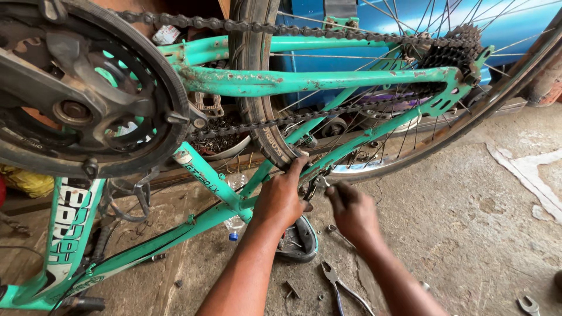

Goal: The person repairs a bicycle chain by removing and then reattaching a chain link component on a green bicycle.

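The turquoise bicycle frame (304, 81) stands upside down on the concrete floor (468, 222), and it fills the upper and left part of the view. The left hand (280, 198) is in the middle of the scene, with the fingers closed around a thin frame tube, just beside the rear tyre (257, 88); the index finger points up and touches the tyre wall. The right hand (353, 212) is just to the right of it, near the rim (386, 167) of the rear wheel. Its fingers are pinched together on a small metal part (321, 182), but what this part is I cannot tell.

Above the hands the chain (281, 120) goes from the big black chainring (88, 93) at the far left to the sprocket cluster (451, 50) at the far right. The frame paint is scratched and rusty in some places.

On the floor, near the wrists, lie a pair of pliers (336, 281) and, under the left hand, a dark rounded object (301, 243) whose kind I cannot make out. A small spanner (528, 304) lies at the near right corner. Behind the wheel there is a blue painted surface (410, 17), and a round tray with small metal pieces (219, 143) sits behind the chain.
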